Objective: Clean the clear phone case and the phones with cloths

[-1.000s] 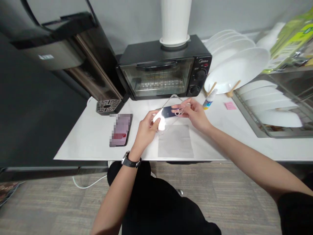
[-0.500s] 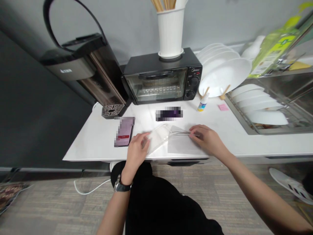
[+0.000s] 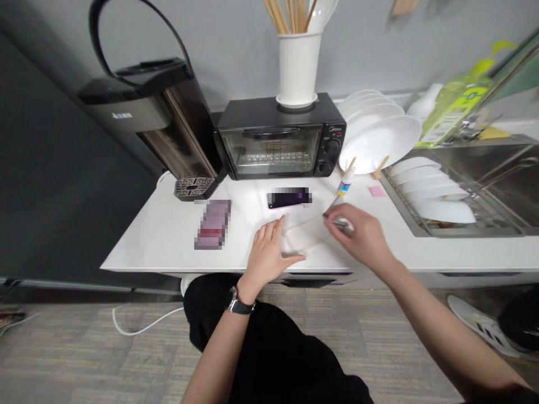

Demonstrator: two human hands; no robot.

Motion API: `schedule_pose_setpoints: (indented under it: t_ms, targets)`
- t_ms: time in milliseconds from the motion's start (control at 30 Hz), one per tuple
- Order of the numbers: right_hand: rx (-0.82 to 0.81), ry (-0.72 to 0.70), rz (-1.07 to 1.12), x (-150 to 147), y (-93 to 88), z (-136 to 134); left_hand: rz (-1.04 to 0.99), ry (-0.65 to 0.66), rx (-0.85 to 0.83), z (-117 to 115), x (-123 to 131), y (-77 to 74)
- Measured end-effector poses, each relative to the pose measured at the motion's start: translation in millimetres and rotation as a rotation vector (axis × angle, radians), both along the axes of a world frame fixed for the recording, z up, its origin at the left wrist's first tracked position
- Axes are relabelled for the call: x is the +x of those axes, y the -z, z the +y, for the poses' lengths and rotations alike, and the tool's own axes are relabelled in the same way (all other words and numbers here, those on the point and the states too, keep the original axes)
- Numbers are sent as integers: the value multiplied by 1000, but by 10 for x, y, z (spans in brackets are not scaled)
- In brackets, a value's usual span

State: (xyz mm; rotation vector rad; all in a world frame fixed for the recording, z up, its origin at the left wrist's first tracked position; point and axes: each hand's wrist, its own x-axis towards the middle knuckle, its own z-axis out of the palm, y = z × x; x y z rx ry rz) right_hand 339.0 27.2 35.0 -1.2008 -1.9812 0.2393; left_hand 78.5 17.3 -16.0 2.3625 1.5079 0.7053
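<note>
A clear, flat, case-like piece [image 3: 309, 231] lies on the white counter, its outline faint. My left hand [image 3: 267, 249] lies flat at its left end, fingers stretched out and thumb spread to the right. Above its right end, my right hand [image 3: 357, 229] is closed in a pinch on something thin and grey, too blurred to name. A phone with a dark screen [image 3: 290, 197] lies just beyond my left fingertips. Another phone [image 3: 213, 224], pinkish-purple, rests to the left. Beyond my right hand stands a small white spray bottle [image 3: 344, 182] with a blue and yellow label.
A black toaster oven [image 3: 269, 146] at the back carries a white cup [image 3: 298, 67] of chopsticks. At left stands a tall dark drink dispenser [image 3: 185, 134]. White plates [image 3: 381, 137], a pink sticky note [image 3: 377, 192] and a sink [image 3: 501, 216] are on the right.
My left hand has shifted right and flattened, its fingers now stretched out. The grey translucent sheet beneath my right hand no longer lies spread on the counter. The clear piece sits farther right.
</note>
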Motion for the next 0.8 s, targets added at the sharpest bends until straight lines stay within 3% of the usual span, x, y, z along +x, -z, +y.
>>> schedule_pose_setpoints:
  t_ms: [100, 200, 433, 533, 667, 800]
  targets:
    - [-57, -216, -233, -264, 345, 20, 37, 55, 2, -5, 35, -13]
    - [-74, -272, -237, -285, 517, 7, 23, 71, 4, 2, 36, -10]
    - [6, -199, -423, -30, 545, -67, -55, 79, -14, -6, 6, 6]
    - [7, -173, -491, -214, 599, -152, -73, 117, -45, 29, 6, -3]
    - [9, -269, -462, -575, 577, -252, -89, 122, -53, 41, 0, -5]
    - [14, -318, -448, -554, 466, -281, -81, 113, -45, 7, -10, -3]
